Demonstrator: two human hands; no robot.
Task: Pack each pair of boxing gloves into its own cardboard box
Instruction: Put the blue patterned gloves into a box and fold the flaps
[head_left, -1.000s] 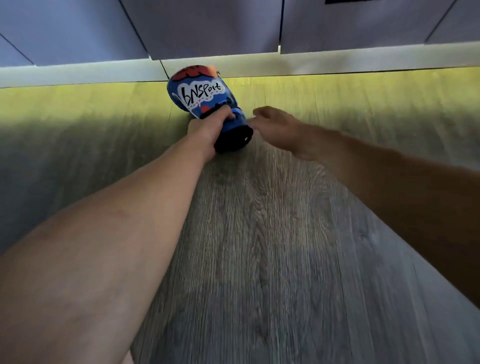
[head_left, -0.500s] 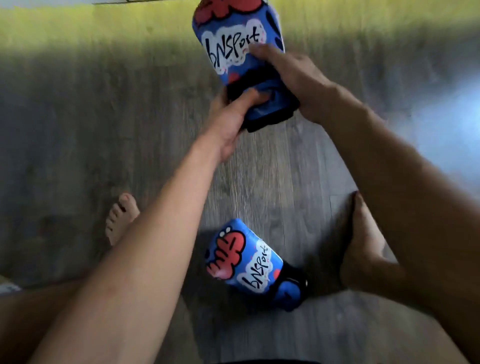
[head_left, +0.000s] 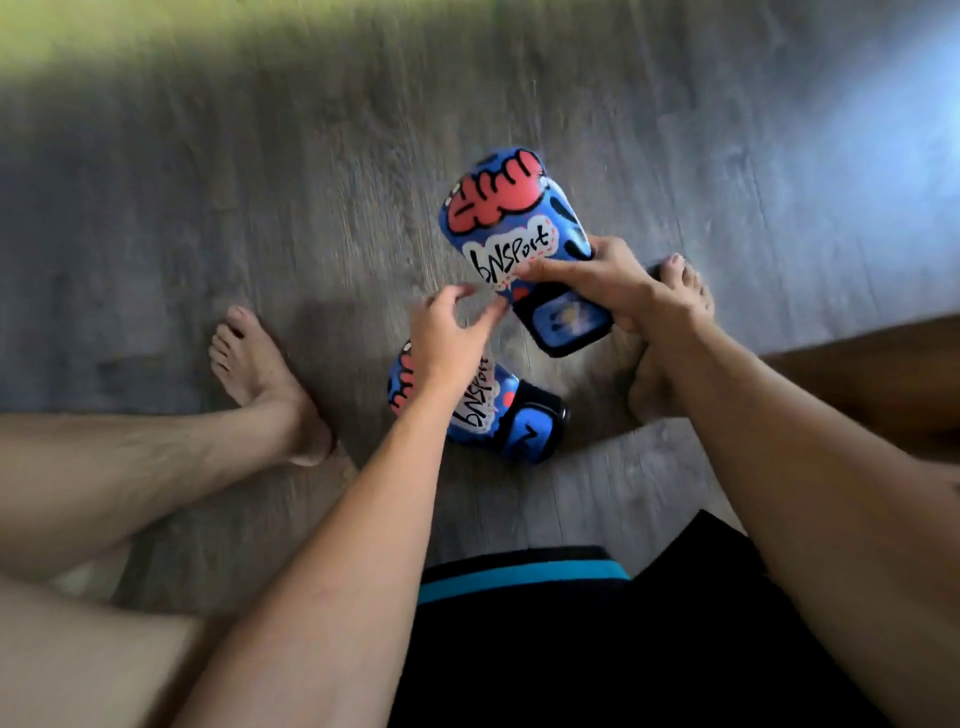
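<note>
Two blue boxing gloves with red fist prints and white "bnsport" labels show in the head view. My right hand (head_left: 597, 278) grips the upper glove (head_left: 511, 213) near its black cuff and holds it above the floor. The second glove (head_left: 493, 410) lies on the wooden floor between my feet. Above that lying glove hovers my left hand (head_left: 447, 338), its fingers loosely curled and holding nothing, its fingertips close to the held glove. No cardboard box is in view.
My bare left foot (head_left: 260, 374) rests on the grey wood floor (head_left: 260, 182) left of the gloves. My right foot (head_left: 670, 338) sits behind my right hand. Black shorts with a teal stripe (head_left: 519, 577) fill the bottom edge.
The held glove has come from the far wall back toward my body. My left hand has let go of it, and only my right hand holds it now. The view tilted down.
</note>
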